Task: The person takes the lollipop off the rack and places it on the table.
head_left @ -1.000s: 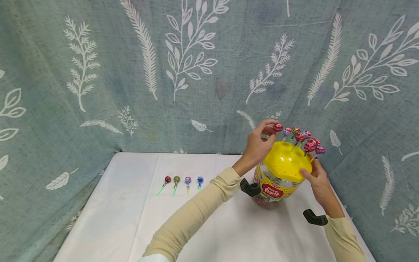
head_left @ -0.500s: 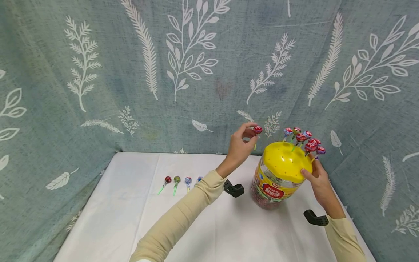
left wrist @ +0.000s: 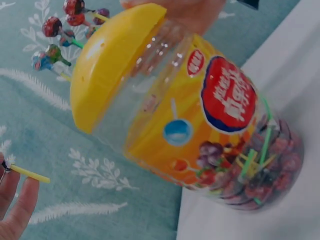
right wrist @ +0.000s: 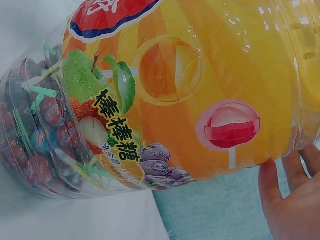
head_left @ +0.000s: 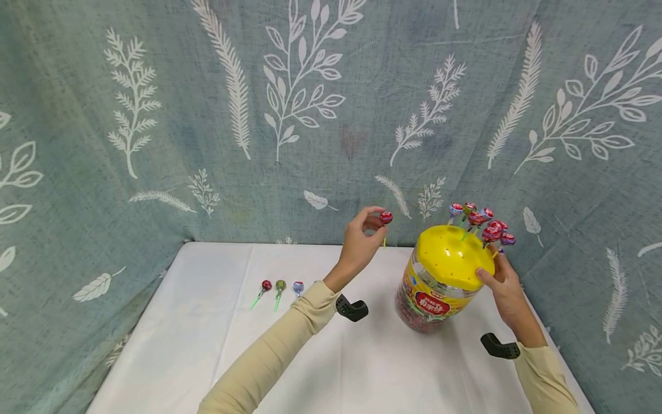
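Observation:
My left hand [head_left: 361, 240] pinches a red-wrapped lollipop [head_left: 385, 218] above the table, left of the jar. Its yellow stick [left wrist: 31, 173] points down past the fingers. A clear plastic candy jar [head_left: 433, 303] with a yellow label stands on the table and leans slightly. Its yellow domed lid [head_left: 445, 253] has small holes, and several lollipops [head_left: 491, 232] stand in the far right part. My right hand [head_left: 508, 290] grips the jar at its upper right, thumb on the lid's edge and fingers behind. Inside the jar's bottom lie many wrapped lollipops [right wrist: 37, 170].
On the white table [head_left: 217, 345] at left lie a dark red lollipop [head_left: 266, 285], a green one [head_left: 280, 285] and a blue one [head_left: 298, 287]. A further one is mostly hidden by the left sleeve [head_left: 279, 339]. A leaf-patterned curtain [head_left: 331, 172] hangs behind the table.
My left hand has drawn away from the lid, moving left and slightly down with the red lollipop. The right hand and the jar have stayed in place.

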A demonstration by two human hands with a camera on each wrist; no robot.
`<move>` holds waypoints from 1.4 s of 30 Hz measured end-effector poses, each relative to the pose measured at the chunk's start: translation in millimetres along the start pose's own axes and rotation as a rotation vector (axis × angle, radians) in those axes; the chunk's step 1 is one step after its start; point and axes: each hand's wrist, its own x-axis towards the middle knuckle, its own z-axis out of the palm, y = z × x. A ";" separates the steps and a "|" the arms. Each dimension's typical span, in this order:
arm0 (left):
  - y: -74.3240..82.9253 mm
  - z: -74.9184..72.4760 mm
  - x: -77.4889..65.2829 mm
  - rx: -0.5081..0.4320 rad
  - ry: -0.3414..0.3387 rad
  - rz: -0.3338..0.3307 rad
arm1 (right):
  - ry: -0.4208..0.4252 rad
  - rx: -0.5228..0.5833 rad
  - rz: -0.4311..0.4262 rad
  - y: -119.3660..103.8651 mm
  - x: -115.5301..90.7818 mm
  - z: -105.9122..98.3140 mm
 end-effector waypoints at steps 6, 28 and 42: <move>-7.6 -5.2 -7.8 0.004 0.020 -0.015 | 0.002 -0.003 -0.013 0.2 -0.8 -0.4; -41.6 -22.7 -39.0 0.042 0.035 -0.202 | 0.007 0.002 -0.019 2.2 -0.9 -1.1; -77.9 -42.5 -63.6 0.060 0.052 -0.322 | -0.004 0.015 -0.027 3.0 0.6 -0.7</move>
